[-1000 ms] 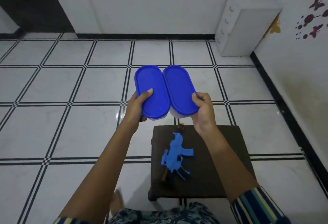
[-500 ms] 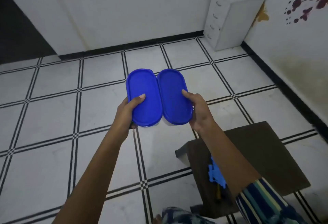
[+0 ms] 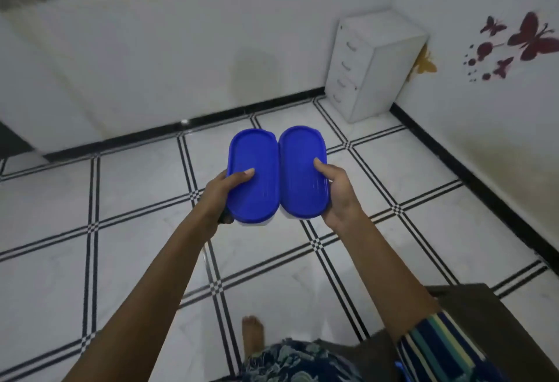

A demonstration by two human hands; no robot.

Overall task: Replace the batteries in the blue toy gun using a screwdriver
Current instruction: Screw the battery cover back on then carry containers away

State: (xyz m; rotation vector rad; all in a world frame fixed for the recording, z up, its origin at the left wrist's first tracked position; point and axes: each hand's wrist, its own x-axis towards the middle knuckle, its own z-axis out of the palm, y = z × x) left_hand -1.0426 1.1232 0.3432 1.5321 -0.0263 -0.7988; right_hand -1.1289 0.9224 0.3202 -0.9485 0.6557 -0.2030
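— White floor tiles (image 3: pixel 136 215) with black double lines, white walls, a white drawer cabinet (image 3: pixel 372 70) in the corner, butterfly stickers (image 3: pixel 526 39) on the right wall. What is being held?

— A left container (image 3: pixel 252 188) and a right container (image 3: pixel 302 182), both oval with blue lids. They are held above the floor side by side, with their long edges touching. Both lids are on, so whatever is inside is hidden. Pale bodies show just beneath the lids.

— And the hands?

— The left hand (image 3: pixel 220 194) grips the left container, thumb flat on its lid. Something dark shows under its palm, too little to name. The right hand (image 3: pixel 338 197) grips the right container the same way, thumb on the lid.

— Where is the blue toy gun?

— I cannot make it out. Only a blue sliver (image 3: pixel 398 365) shows near the bottom edge, just beside the striped sleeve (image 3: pixel 438 348) and by the dark stool (image 3: pixel 499 315) at lower right. It is well apart from both hands, close to the person's body.
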